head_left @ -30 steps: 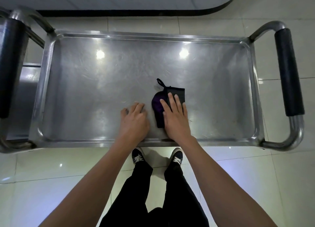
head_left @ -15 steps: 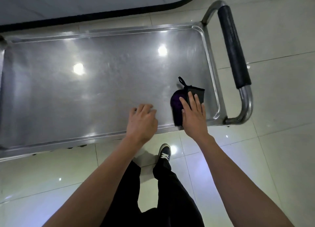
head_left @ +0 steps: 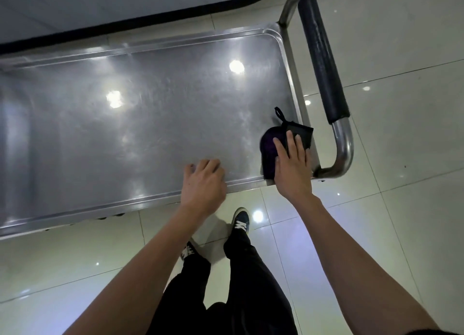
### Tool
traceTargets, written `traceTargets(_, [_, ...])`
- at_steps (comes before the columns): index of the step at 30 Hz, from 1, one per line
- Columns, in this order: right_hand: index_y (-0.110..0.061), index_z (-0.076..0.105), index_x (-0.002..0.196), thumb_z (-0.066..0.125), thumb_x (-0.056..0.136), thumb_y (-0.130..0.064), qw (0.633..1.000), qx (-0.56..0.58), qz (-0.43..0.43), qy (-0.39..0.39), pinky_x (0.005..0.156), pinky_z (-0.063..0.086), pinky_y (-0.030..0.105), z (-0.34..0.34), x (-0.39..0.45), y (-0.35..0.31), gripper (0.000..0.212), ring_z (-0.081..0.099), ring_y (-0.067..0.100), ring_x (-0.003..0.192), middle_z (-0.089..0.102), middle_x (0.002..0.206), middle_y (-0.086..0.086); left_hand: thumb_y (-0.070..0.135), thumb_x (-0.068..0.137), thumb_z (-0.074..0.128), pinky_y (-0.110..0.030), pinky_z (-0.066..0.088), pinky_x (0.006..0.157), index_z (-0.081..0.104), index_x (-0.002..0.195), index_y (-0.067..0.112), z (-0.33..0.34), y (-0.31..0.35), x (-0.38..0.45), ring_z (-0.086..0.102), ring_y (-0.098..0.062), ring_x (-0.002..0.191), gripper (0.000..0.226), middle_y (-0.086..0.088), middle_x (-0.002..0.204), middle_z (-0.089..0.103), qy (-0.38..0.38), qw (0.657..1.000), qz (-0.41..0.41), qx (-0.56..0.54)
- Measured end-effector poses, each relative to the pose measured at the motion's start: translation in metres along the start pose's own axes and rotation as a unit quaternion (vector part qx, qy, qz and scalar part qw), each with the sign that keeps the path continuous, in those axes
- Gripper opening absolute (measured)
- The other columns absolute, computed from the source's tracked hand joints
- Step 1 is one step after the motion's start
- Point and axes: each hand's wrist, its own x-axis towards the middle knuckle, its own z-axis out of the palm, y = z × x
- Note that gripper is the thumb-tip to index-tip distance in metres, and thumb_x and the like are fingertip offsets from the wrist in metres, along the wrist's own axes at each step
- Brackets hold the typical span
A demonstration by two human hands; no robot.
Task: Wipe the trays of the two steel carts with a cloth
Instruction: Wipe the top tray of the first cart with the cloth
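Right hand: the right hand lies flat, fingers straight, pressing the dark cloth.
Left hand: the left hand rests loosely curled on the near rim, holding nothing.
Change: a second ago the cloth sat mid-tray; now it is in the near right corner, beside the handle.
Meaning: this pass likely reaches the tray end.
Cloth axis: long axis runs 6 to 12 o'clock, loop at 12.

The dark folded cloth lies in the near right corner of the steel cart tray, under the right hand. The left hand rests on the tray's near rim, left of the cloth. The padded push handle stands beyond the tray's right end.
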Motion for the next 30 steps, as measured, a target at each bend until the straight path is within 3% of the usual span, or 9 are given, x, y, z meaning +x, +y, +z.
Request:
traceTargets(8, [-0.025,0.026,0.156,0.039,0.103,-0.024,1.0,0.001,-0.013,0.013,0.121,0.016,0.054,0.028,-0.057,-0.074,0.054,0.004,0.029,0.154,0.008,0.167,0.008,0.028,0.099,0.046,-0.048,0.021,0.119,0.066,0.123,0.025,0.004,-0.04,-0.02,0.044,-0.016,0.134,0.031,0.007,0.147,0.048,-0.032,0.995,0.088,-0.021])
traceTargets(14, [-0.024,0.024,0.156,0.039,0.103,-0.026,1.0,-0.007,-0.025,0.01,0.122,0.014,0.054,0.047,-0.087,-0.143,0.055,0.001,0.03,0.154,0.007,0.167,0.008,0.019,0.095,0.051,-0.038,0.031,0.102,0.074,0.106,0.019,0.003,-0.104,-0.074,0.05,-0.02,0.12,0.026,0.004,0.129,0.062,0.046,0.997,0.01,-0.066])
traceTargets(19, [-0.022,0.023,0.157,0.043,0.101,-0.027,0.997,0.014,-0.078,-0.002,0.121,0.013,0.056,0.064,-0.113,-0.222,0.06,0.0,0.03,0.154,0.006,0.167,0.009,0.02,0.094,0.05,-0.038,0.031,0.101,0.074,0.1,0.023,0.005,-0.147,-0.103,0.047,-0.019,0.12,0.025,0.008,0.127,0.061,0.043,0.997,-0.035,-0.05])
traceTargets(22, [-0.022,0.024,0.156,0.043,0.101,-0.027,0.993,0.021,-0.114,-0.009,0.121,0.015,0.056,0.073,-0.124,-0.256,0.059,0.002,0.03,0.154,0.008,0.167,0.008,0.027,0.095,0.05,-0.038,0.03,0.1,0.073,0.106,0.028,0.01,-0.166,-0.111,0.048,-0.016,0.12,0.025,0.01,0.128,0.061,0.031,0.998,-0.046,-0.035])
traceTargets(26, [-0.024,0.021,0.157,0.036,0.105,-0.029,0.991,0.022,-0.13,-0.011,0.122,0.013,0.053,0.076,-0.124,-0.252,0.055,-0.001,0.026,0.154,0.005,0.167,0.005,0.025,0.093,0.048,-0.039,0.029,0.1,0.072,0.104,0.027,0.018,-0.173,-0.116,0.05,-0.016,0.119,0.027,0.011,0.128,0.06,0.029,0.998,-0.037,-0.031])
traceTargets(30, [-0.026,0.02,0.156,0.03,0.105,-0.03,0.996,0.021,-0.088,-0.002,0.123,0.014,0.052,0.074,-0.124,-0.225,0.052,-0.002,0.024,0.154,0.005,0.167,0.003,0.021,0.092,0.049,-0.039,0.03,0.098,0.074,0.1,0.024,0.018,-0.166,-0.114,0.052,-0.015,0.112,0.026,0.011,0.124,0.06,0.027,0.999,-0.04,-0.02])
